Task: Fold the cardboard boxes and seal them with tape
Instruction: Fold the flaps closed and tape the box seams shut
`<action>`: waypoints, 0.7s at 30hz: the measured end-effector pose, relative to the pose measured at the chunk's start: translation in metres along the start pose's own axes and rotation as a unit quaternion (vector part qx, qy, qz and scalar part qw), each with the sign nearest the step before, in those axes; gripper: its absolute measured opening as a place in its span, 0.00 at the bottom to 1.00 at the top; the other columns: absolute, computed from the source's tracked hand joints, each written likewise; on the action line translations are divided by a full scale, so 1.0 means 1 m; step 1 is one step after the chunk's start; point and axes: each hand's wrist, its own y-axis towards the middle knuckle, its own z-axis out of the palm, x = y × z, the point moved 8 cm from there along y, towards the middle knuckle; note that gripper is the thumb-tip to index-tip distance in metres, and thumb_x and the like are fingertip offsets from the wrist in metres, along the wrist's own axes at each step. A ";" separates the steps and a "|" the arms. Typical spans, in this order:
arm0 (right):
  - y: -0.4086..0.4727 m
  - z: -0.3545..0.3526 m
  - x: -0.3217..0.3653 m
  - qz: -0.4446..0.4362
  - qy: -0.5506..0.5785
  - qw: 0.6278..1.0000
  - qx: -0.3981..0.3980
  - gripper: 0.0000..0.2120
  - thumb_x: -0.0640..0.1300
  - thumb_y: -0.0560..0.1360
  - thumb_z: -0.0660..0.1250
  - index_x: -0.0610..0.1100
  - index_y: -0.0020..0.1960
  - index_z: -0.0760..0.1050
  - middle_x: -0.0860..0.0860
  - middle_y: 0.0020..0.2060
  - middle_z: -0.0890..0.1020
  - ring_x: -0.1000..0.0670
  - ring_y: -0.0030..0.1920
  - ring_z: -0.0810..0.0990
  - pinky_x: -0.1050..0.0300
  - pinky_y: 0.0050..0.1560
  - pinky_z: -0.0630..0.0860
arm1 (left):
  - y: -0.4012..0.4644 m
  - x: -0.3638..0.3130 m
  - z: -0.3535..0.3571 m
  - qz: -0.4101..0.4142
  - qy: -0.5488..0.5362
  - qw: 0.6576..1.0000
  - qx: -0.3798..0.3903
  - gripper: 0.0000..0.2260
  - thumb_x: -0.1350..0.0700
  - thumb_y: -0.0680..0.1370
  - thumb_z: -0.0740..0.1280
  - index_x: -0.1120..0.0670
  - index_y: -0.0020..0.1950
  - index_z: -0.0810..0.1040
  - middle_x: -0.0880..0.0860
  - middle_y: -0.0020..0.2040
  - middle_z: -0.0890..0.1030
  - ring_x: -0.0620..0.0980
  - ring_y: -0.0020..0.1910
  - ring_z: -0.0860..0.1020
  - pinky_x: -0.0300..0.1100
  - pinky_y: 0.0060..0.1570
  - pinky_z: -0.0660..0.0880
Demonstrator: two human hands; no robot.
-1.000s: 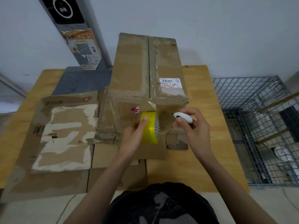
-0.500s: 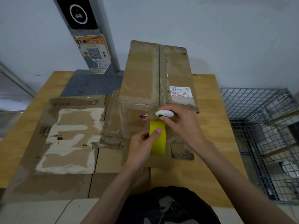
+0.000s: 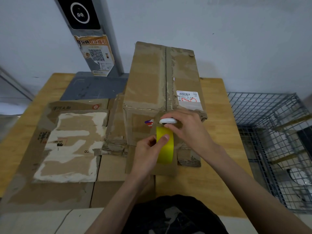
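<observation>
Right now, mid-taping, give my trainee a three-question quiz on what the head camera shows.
1. True or false: the left hand grips the yellow roll of tape.
2. What do the fingers of the right hand pinch? A) small white oval cutter B) marker pen C) scissors
3. On which side of the wooden table is the grey wire basket?

Key: 1 true. 2 A; it is at the near top edge of the tall brown cardboard box, just above the roll. 3 The person's right.
</observation>
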 end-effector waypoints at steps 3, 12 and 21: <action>0.004 0.004 0.005 -0.010 -0.035 0.999 0.019 0.13 0.36 0.71 0.76 0.46 0.53 0.84 0.52 0.49 0.85 0.50 0.51 0.81 0.51 0.50 0.79 | 0.000 0.000 -0.001 -0.002 0.002 1.000 -0.005 0.17 0.49 0.78 0.72 0.65 0.50 0.82 0.56 0.39 0.79 0.48 0.38 0.76 0.39 0.35 0.72; -0.007 -0.012 -0.013 0.054 -0.091 0.994 0.017 0.11 0.33 0.68 0.72 0.45 0.46 0.80 0.52 0.45 0.80 0.49 0.43 0.79 0.51 0.41 0.77 | 0.003 -0.001 -0.002 0.004 0.008 1.000 -0.004 0.23 0.46 0.77 0.72 0.68 0.51 0.79 0.57 0.39 0.76 0.50 0.38 0.73 0.42 0.35 0.70; -0.168 0.038 -0.164 0.400 -0.025 0.897 0.188 0.05 0.38 0.75 0.71 0.45 0.43 0.77 0.47 0.39 0.82 0.45 0.39 0.80 0.55 0.34 0.73 | 0.002 0.007 -0.001 -0.005 0.026 1.000 0.012 0.26 0.41 0.75 0.72 0.66 0.51 0.81 0.63 0.41 0.79 0.53 0.41 0.77 0.46 0.41 0.70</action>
